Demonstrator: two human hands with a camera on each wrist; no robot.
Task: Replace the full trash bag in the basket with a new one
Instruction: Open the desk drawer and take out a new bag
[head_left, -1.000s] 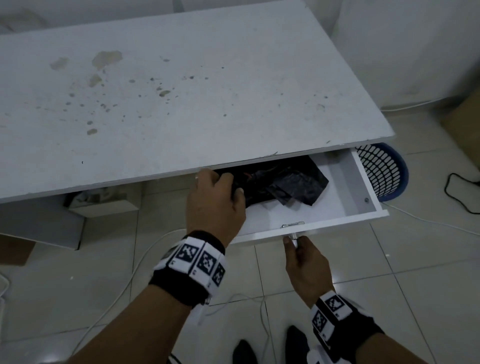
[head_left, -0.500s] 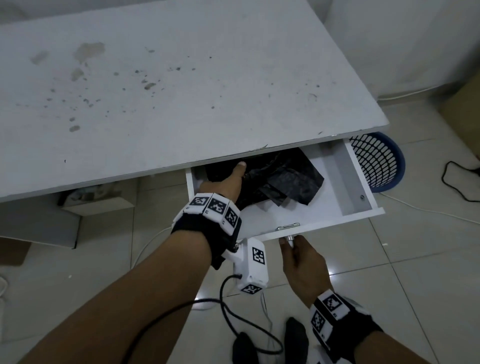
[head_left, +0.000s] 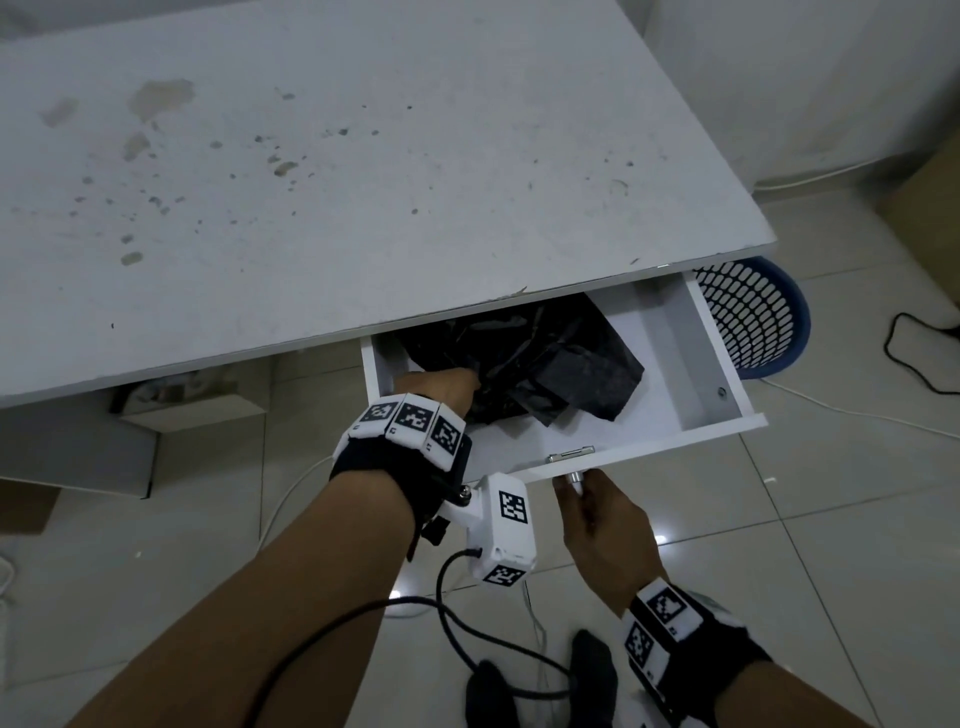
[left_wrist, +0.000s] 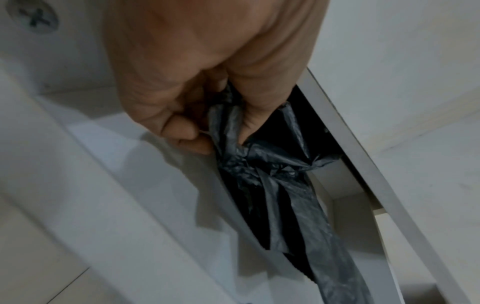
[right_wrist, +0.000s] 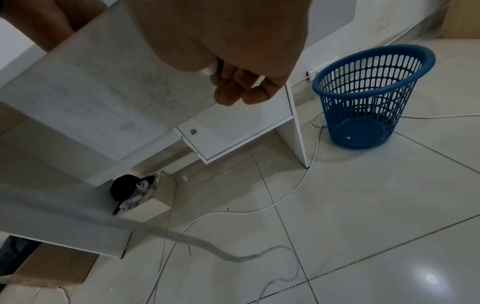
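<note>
The drawer (head_left: 675, 364) is seen pulled out from under the white desk (head_left: 363, 156), mid-frame right in the head view. Inside it, toward its left half, a heap of crumpled black trash bags (head_left: 561, 364) is seen. The left hand (head_left: 439, 387) is reached into the drawer's left side; in the left wrist view its fingers (left_wrist: 187, 131) are curled w/ thumb, and a bunched fold of black bag film (left_wrist: 259, 164) is pinched between them, the rest of the film trailing down toward the lower right of that frame. A cross-head screw (left_wrist: 32, 17) is visible in the drawer wall, upper left of the same view.

The right hand (head_left: 602, 525) is held at the drawer front, lower centre-right of the head view; the small metal knob (head_left: 575, 476) is gripped by thumb & fingers. In the right wrist view the knob's pale end (right_wrist: 209, 70) is seen between thumb and curled fingers (right_wrist: 239, 90), so the grip is narrow.

The blue basket (right_wrist: 374, 94) stands upright on the tiled floor (right_wrist: 363, 205), right of the desk's side panel, upper right of the right wrist view; no bag is seen in it, its bottom visible thru the slotted wall. In the head view only part of it (head_left: 753, 317) shows behind the drawer's right side. A white cable (right_wrist: 293, 191) is laid across the floor near the basket. A cardboard box (right_wrist: 145, 197) w/ dark and white items sits under the desk, left-centre.
</note>
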